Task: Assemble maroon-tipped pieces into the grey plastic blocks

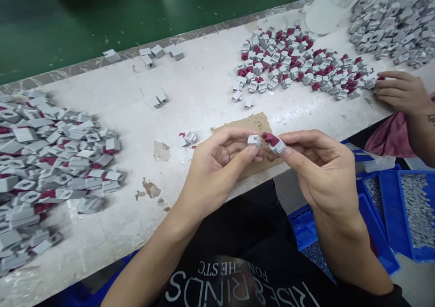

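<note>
Between thumb and fingers, my left hand (pixel 220 162) pinches a small grey plastic part (pixel 254 141). My right hand (pixel 321 166) is closed on a grey and dark red plastic piece (pixel 274 142), its red end pointing toward the left hand. The two pieces are close together, with a narrow gap between them. Both hands are above the front edge of the table, over a brown cardboard sheet (pixel 260 122). Left of my left hand lies a loose grey and red piece (pixel 189 137).
Grey and red pieces form a pile (pixel 272 62) at the back and a larger pile (pixel 61 157) at left. At right are a grey pile (pixel 394 24), a white container (pixel 331 8) and another person's hand (pixel 403 92). Blue bins (pixel 390 184) stand below the table.
</note>
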A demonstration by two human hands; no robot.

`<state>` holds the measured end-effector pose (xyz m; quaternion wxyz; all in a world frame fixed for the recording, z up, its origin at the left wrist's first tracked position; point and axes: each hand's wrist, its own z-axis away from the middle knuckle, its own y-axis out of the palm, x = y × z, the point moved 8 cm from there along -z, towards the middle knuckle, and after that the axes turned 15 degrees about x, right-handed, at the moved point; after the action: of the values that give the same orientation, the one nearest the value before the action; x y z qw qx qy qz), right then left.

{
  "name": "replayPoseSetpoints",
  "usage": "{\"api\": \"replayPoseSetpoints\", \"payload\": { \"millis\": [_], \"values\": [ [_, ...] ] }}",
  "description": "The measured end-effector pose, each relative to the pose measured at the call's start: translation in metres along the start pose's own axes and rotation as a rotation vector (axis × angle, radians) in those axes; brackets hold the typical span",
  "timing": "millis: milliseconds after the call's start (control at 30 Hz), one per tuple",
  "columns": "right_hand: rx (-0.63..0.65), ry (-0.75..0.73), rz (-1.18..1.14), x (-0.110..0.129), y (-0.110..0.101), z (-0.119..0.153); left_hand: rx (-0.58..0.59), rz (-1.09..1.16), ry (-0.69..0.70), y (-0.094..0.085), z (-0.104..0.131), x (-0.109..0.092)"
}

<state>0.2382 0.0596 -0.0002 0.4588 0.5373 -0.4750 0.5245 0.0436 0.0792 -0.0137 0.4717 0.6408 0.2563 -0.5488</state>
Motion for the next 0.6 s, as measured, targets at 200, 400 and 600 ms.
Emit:
{"api": "replayPoseSetpoints", "payload": {
  "millis": [200,400,600],
  "values": [
    [-0.008,-0.012,0.101,0.007,0.004,0.0,-0.005,-0.052,-0.067,0.0,0.003,0.004],
    [0.053,0.035,0.166,0.012,0.01,-0.001,-0.004,-0.095,-0.091,0.002,0.005,0.005],
    [0.195,0.019,0.097,0.009,0.017,-0.003,0.074,-0.282,-0.093,-0.003,0.011,-0.004]
  ]
}}
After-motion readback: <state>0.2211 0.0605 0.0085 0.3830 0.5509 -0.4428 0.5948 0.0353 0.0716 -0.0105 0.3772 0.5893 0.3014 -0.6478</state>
